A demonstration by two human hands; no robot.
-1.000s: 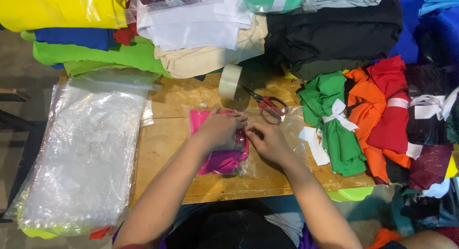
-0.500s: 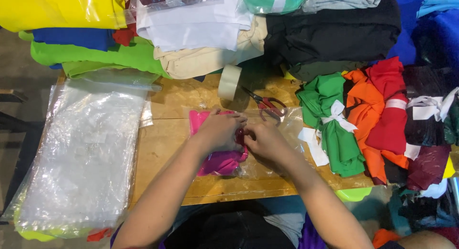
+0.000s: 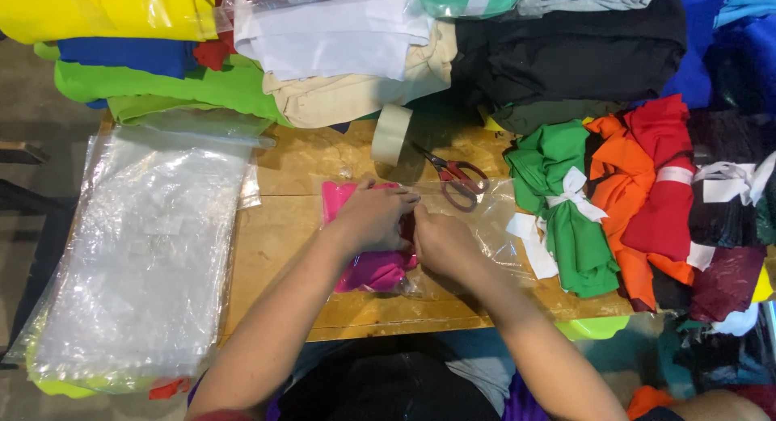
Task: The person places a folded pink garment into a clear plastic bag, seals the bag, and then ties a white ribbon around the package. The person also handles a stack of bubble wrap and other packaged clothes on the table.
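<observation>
Since the earlier frames the right hand [image 3: 440, 242] has slid leftward until it meets the left hand [image 3: 373, 217]; the two were slightly apart a second ago. The pink cloth [image 3: 373, 269] has stayed in place at the middle of the wooden surface [image 3: 279, 251].

The left hand lies palm-down on the pink cloth, fingers curled over its right edge and pressing it flat. The right hand's grip is clenched at that same edge, its fingertips tucked under the left hand; whether it pinches the cloth or the clear plastic bag [image 3: 485, 227] around it cannot be told. The bag spreads out to the right of the hands, and the cloth sits partly inside it.

Just beyond the hands lie red-handled scissors [image 3: 457, 180], blades pointing up and left, and a roll of clear tape [image 3: 391, 135] standing on edge near them. A thick stack of clear plastic bags [image 3: 145, 251] covers the left part of the surface and overhangs its left edge. Folded cloth is piled along the far edge: yellow [image 3: 97, 13], blue, green, white [image 3: 331, 37], cream and black [image 3: 566, 61]. At the right lie bundles tied with white strips: green [image 3: 558, 203], orange [image 3: 618, 187] and red [image 3: 667, 178].
</observation>
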